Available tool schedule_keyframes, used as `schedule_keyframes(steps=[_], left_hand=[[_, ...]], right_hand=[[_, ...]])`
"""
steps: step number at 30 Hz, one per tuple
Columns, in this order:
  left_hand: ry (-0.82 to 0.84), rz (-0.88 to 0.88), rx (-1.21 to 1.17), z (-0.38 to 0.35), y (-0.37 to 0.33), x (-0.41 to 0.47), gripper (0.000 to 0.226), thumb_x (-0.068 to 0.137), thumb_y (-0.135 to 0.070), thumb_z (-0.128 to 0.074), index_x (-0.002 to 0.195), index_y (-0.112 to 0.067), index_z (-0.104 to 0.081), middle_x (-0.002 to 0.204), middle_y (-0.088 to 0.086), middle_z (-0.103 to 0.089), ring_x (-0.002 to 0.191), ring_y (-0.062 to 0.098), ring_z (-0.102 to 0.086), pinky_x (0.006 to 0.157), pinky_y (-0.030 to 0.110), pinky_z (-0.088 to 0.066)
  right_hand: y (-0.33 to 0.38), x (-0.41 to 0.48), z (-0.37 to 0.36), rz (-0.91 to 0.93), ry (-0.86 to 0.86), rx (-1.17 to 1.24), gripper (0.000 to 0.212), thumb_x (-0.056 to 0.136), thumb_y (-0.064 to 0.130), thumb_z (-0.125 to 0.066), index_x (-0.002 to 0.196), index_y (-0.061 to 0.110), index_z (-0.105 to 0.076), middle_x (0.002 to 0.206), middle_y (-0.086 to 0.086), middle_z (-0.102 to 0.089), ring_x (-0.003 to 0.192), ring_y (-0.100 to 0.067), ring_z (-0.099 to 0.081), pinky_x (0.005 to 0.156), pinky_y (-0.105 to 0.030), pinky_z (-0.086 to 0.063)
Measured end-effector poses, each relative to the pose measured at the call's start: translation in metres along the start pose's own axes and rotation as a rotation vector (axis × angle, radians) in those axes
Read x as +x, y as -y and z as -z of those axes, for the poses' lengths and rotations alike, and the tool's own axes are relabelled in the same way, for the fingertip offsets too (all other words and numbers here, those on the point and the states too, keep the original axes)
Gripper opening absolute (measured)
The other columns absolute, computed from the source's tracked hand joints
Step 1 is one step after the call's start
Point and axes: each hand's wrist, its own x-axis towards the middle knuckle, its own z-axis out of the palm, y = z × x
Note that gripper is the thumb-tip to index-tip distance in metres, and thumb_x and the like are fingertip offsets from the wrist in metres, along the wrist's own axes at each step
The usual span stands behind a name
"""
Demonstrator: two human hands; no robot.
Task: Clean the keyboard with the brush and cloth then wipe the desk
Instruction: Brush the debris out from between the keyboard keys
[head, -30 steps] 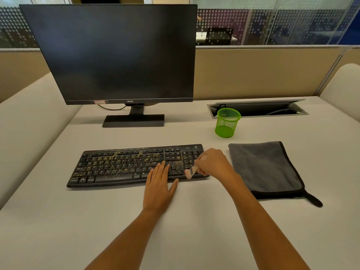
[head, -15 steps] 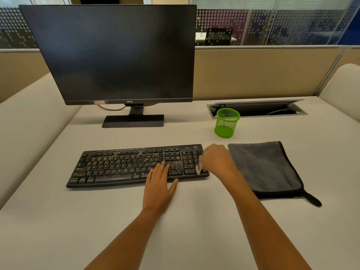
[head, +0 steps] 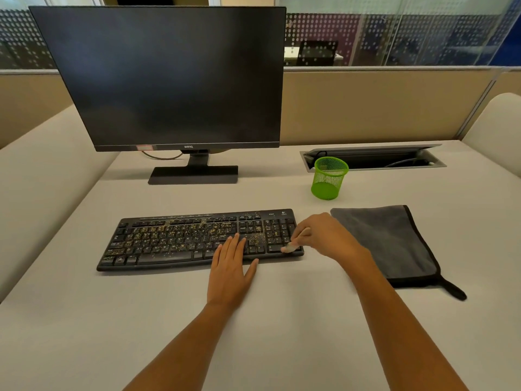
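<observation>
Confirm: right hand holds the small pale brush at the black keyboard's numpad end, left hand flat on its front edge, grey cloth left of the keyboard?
No. The head view shows the folded grey cloth right of the black keyboard, not left. Right hand, small pale brush at the numpad end, and left hand flat on the front edge all check out.

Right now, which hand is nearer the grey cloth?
Right. The right hand, holding the brush, is just beside the cloth at its left edge; the left hand lies flat on the keyboard, farther left.
</observation>
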Motion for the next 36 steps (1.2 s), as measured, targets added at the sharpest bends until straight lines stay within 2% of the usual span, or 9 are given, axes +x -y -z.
schedule_keyframes(steps=[5, 10, 13, 16, 19, 24, 27, 31, 36], left_hand=[[0.011, 0.007, 0.005, -0.001, 0.001, 0.0, 0.082, 0.085, -0.067, -0.002, 0.148, -0.019, -0.024, 0.155, 0.0, -0.021, 0.144, 0.014, -0.011, 0.114, 0.027, 0.003], [0.004, 0.006, 0.004, -0.001, 0.0, 0.0, 0.085, 0.084, -0.068, 0.004, 0.147, -0.018, -0.025, 0.154, 0.001, -0.022, 0.143, 0.015, -0.013, 0.114, 0.027, 0.002], [0.004, 0.0, 0.003, 0.0, 0.0, -0.001, 0.086, 0.084, -0.068, 0.005, 0.147, -0.018, -0.025, 0.154, 0.001, -0.022, 0.143, 0.015, -0.012, 0.114, 0.028, 0.003], [0.003, 0.007, -0.005, 0.0, 0.0, 0.0, 0.085, 0.085, -0.068, 0.002, 0.146, -0.017, -0.028, 0.154, 0.001, -0.024, 0.143, 0.016, -0.014, 0.115, 0.029, 0.0], [0.009, 0.013, -0.007, 0.0, -0.001, 0.0, 0.078, 0.087, -0.064, -0.008, 0.146, -0.017, -0.027, 0.154, 0.001, -0.024, 0.143, 0.015, -0.013, 0.115, 0.028, 0.001], [0.008, 0.014, -0.004, 0.0, 0.0, 0.0, 0.078, 0.087, -0.064, -0.008, 0.146, -0.017, -0.028, 0.153, 0.002, -0.025, 0.143, 0.016, -0.014, 0.115, 0.029, 0.0], [0.011, 0.011, 0.0, -0.001, 0.0, 0.0, 0.081, 0.085, -0.066, -0.005, 0.147, -0.018, -0.026, 0.154, 0.002, -0.023, 0.143, 0.016, -0.013, 0.114, 0.029, 0.002], [0.003, 0.012, 0.003, 0.0, -0.001, 0.0, 0.076, 0.087, -0.062, -0.009, 0.146, -0.017, -0.028, 0.154, 0.001, -0.024, 0.143, 0.015, -0.014, 0.114, 0.028, 0.002], [0.002, 0.006, 0.004, 0.001, -0.001, 0.0, 0.08, 0.086, -0.065, -0.006, 0.146, -0.016, -0.029, 0.154, 0.002, -0.025, 0.143, 0.015, -0.015, 0.114, 0.029, 0.001]], right_hand=[[0.009, -0.001, -0.005, 0.112, 0.015, 0.111, 0.019, 0.083, 0.022, -0.071, 0.099, 0.013, -0.075, 0.094, -0.003, -0.069, 0.063, -0.001, -0.053, 0.047, -0.003, -0.036], [0.014, 0.008, -0.014, -0.006, 0.056, -0.051, 0.021, 0.083, 0.019, -0.07, 0.103, 0.014, -0.074, 0.108, -0.005, -0.07, 0.095, -0.017, -0.065, 0.076, -0.023, -0.049], [0.015, 0.011, -0.006, -0.114, 0.037, -0.127, 0.021, 0.085, 0.02, -0.064, 0.104, 0.018, -0.073, 0.114, -0.004, -0.068, 0.095, -0.019, -0.063, 0.064, -0.023, -0.047], [0.02, 0.009, -0.005, -0.063, -0.124, -0.024, 0.028, 0.087, 0.013, -0.056, 0.111, 0.016, -0.07, 0.121, -0.002, -0.065, 0.096, -0.016, -0.058, 0.069, -0.023, -0.047], [0.023, 0.007, -0.019, -0.07, -0.286, 0.13, 0.023, 0.087, 0.018, -0.055, 0.101, 0.015, -0.073, 0.104, -0.009, -0.07, 0.083, -0.021, -0.06, 0.074, -0.028, -0.051], [0.03, 0.005, -0.038, -0.105, -0.132, 0.101, 0.026, 0.088, 0.014, -0.052, 0.102, 0.011, -0.073, 0.103, -0.01, -0.07, 0.093, -0.025, -0.065, 0.079, -0.027, -0.053], [0.026, 0.007, -0.032, -0.137, -0.07, 0.136, 0.022, 0.086, 0.015, -0.057, 0.098, 0.007, -0.073, 0.099, -0.015, -0.071, 0.094, -0.029, -0.067, 0.087, -0.038, -0.055], [0.02, 0.008, -0.026, -0.123, -0.217, 0.266, 0.019, 0.084, 0.018, -0.058, 0.093, 0.012, -0.074, 0.092, -0.014, -0.072, 0.085, -0.029, -0.068, 0.082, -0.041, -0.056], [0.02, 0.005, -0.032, -0.15, -0.088, 0.219, 0.018, 0.084, 0.017, -0.059, 0.095, 0.011, -0.073, 0.094, -0.013, -0.072, 0.088, -0.028, -0.069, 0.082, -0.041, -0.057]])
